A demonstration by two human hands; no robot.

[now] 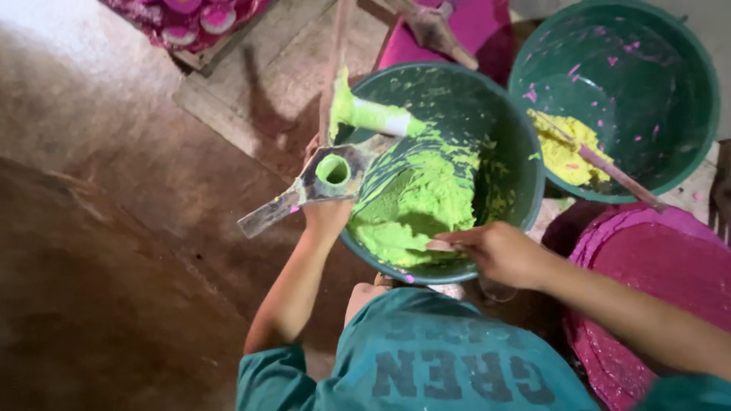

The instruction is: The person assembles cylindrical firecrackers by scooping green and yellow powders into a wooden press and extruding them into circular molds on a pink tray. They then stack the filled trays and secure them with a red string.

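Left hand: my left hand (326, 217) sits at the middle of the frame, fingers wrapped around a metal mould (320, 181) with a round cup packed with green paste.
Right hand: my right hand (499, 253), lower centre-right, has its fingers dipped together into the green paste (415, 202); I cannot tell whether they are pinching any.
Paste: it lies heaped against the near wall of the green basin (525, 164) at centre frame.
Neighbours: a second green basin (689, 152) at upper right holds yellow paste (563, 148) and a stick (613, 173); a pink heap (662, 259) lies at right.
Doing it well: I judge I should keep the mould level over the basin rim and scoop small, firm pinches, so spill drops back in.
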